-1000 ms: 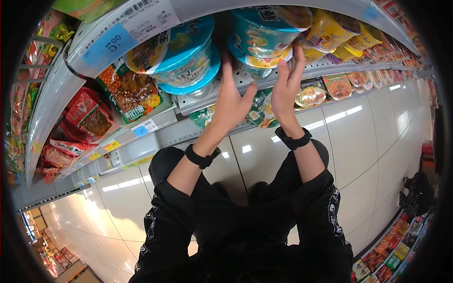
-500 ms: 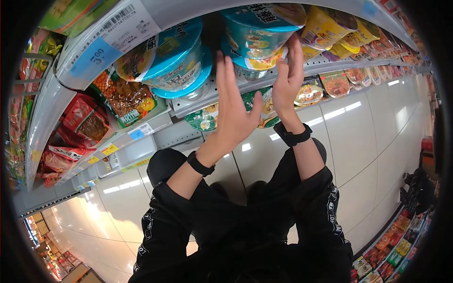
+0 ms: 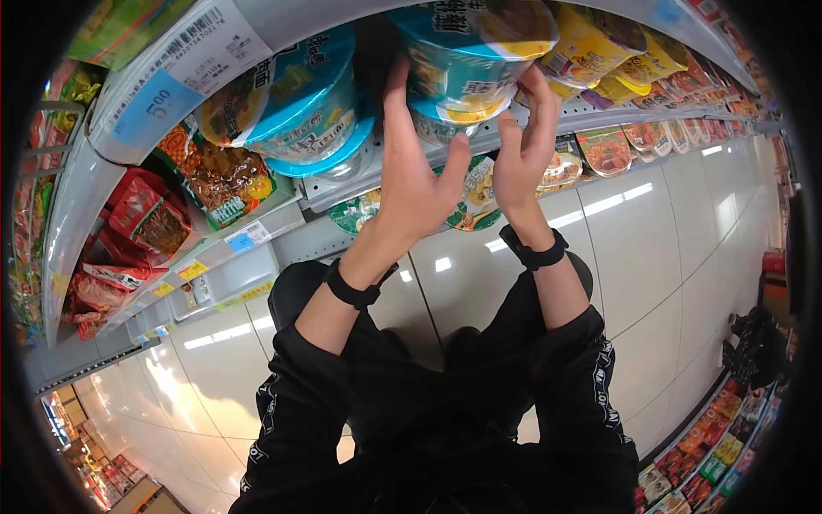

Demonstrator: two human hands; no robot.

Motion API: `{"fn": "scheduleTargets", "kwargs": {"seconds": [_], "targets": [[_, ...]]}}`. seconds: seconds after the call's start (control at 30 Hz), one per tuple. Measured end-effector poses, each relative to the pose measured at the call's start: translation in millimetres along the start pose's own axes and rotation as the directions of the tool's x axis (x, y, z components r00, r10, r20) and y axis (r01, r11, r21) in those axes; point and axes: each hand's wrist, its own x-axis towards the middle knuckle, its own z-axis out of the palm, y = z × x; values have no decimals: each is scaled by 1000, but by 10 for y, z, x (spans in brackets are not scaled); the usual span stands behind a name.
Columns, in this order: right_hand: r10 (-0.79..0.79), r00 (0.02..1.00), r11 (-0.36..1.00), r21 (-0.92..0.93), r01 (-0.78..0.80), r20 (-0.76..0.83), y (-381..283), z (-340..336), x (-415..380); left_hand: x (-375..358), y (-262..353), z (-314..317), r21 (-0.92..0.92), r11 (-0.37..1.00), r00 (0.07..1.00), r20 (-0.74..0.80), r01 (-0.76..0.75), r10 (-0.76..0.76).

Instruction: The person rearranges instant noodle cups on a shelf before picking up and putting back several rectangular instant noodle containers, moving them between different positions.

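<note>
Two teal instant noodle bowls point(image 3: 475, 64) stand stacked on the shelf in front of me, the upper one tilted slightly. My left hand point(image 3: 415, 184) cups the stack from the left, its fingers reaching up along the side and its thumb apart in front. On the right, my right hand point(image 3: 524, 154) has curved fingers against the stack and its thumb near the lower bowl. The left fingertips are partly hidden behind the bowls. A second stack of teal noodle bowls point(image 3: 312, 111) stands left of my left hand.
Yellow noodle tubs point(image 3: 599, 47) stand to the right. Red food packets point(image 3: 141, 218) and a green-edged packet point(image 3: 223, 176) lie at lower left. The shelf edge with its price label point(image 3: 193, 64) curves close by. Green round lids point(image 3: 471, 197) show on a lower level above the tiled floor point(image 3: 651, 248).
My left hand has moved slightly left and closed in around the stack, its fingers now against the bowls' left side. My right hand's fingers have curled more. The view has shifted a little.
</note>
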Motion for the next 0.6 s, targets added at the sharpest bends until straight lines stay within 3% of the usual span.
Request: {"fn": "scheduleTargets", "kwargs": {"seconds": [0.07,0.1,0.13,0.3,0.37,0.5,0.57,0.6], "targets": [[-25,1000,999,-41,24,-10,-16,-27,-21,-3,-16,0,-41,999,1000,1,17,-17],[-24,1000,999,-40,24,-8,-4,-18,-21,-7,-46,-14,32,999,1000,19,11,-12],[8,999,1000,9,-8,-31,19,6,-13,-9,-65,-24,106,994,999,37,3,-6],[163,987,963,216,-161,9,-30,97,-6,-14,-55,-79,90,996,998,54,30,-35],[70,997,995,68,-72,24,-32,105,-6,15,-52,-99,68,996,995,81,57,-63],[79,993,997,-8,-78,85,-62,59,-17,3,-49,-97,99,990,993,59,100,-106],[92,987,981,-181,-67,129,-97,35,20,-15,-38,-73,118,989,994,52,92,-98],[91,987,981,-181,-66,129,-100,42,16,-44,-23,-45,135,987,994,55,87,-95]]}}
